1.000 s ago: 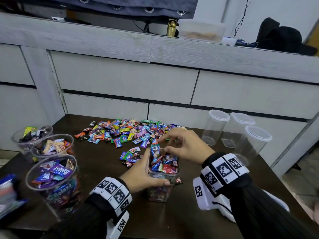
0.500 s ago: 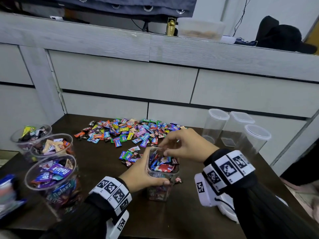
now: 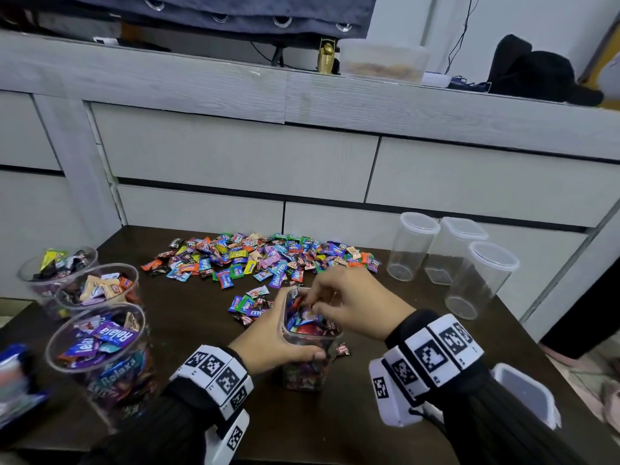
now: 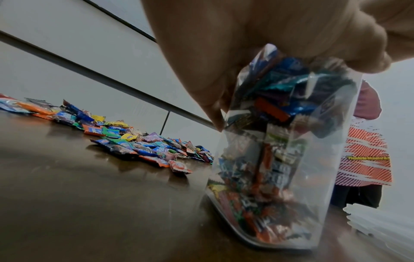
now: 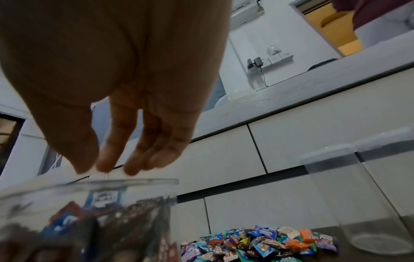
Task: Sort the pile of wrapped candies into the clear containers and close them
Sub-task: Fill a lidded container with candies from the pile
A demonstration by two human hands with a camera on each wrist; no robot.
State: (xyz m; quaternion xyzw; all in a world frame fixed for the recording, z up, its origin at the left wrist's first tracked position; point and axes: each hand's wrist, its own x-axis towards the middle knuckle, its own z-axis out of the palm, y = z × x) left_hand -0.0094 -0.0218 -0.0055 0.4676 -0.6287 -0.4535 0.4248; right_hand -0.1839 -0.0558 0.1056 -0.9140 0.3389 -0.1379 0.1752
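The right hand [image 3: 349,307] has dropped from just above the rim into the mouth of the clear container [image 3: 310,344]; its fingers look loosely extended, probably released, though blur hides any candy. The left hand [image 3: 278,340] stays wrapped round the container's near wall. That tub is almost full, so closing comes soon. The candy pile [image 3: 265,260] lies farther back on the dark worktop [image 3: 188,317], below pale drawer fronts [image 3: 235,156].

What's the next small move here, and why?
Probably lift the right hand clear and fetch the lid: the container that the left hand holds looks full to the rim, while the right fingers look empty over its mouth.
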